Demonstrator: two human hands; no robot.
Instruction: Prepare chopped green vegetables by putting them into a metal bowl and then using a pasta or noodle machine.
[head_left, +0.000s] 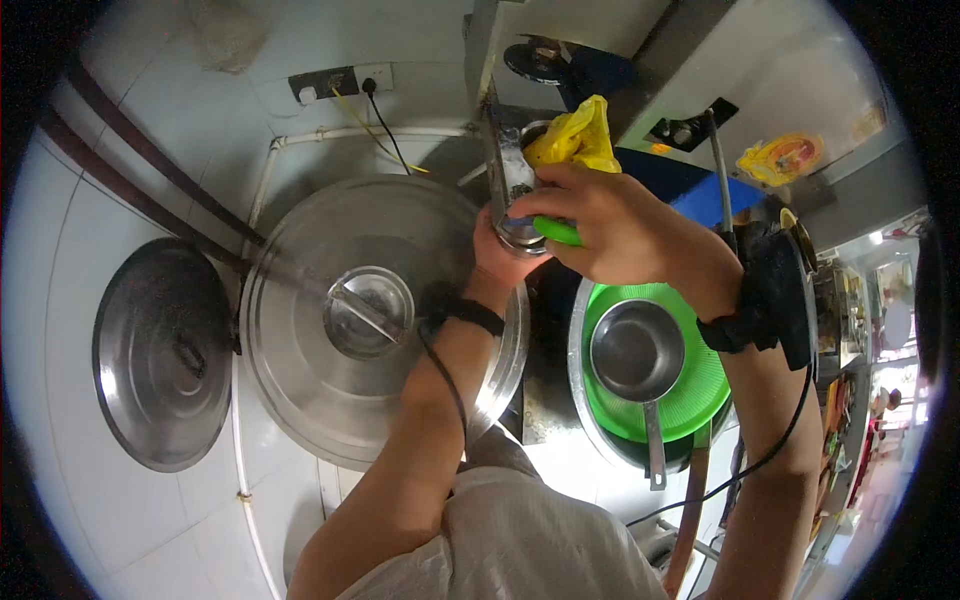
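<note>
My left hand (499, 247) is wrapped around the side of a small round metal container (523, 241). In my right hand (611, 217) is the bright green handle (556, 231) of a utensil. Its bluish end reaches over the container, and its working tip cannot be made out. A crumpled yellow plastic bag (577, 139) rises just beyond my right fingers; whether they touch it is unclear. Both hands are beside a narrow metal ledge (495, 161). The rim of another metal vessel (534, 131) shows partly behind the bag.
A large metal lid (292, 360) covers a wide area at left. Another round lid (163, 356) leans against the tiled wall. At right, a metal saucepan (637, 351) sits in a green plastic basin (701, 390). Wall sockets (341, 81) with cords are at the back.
</note>
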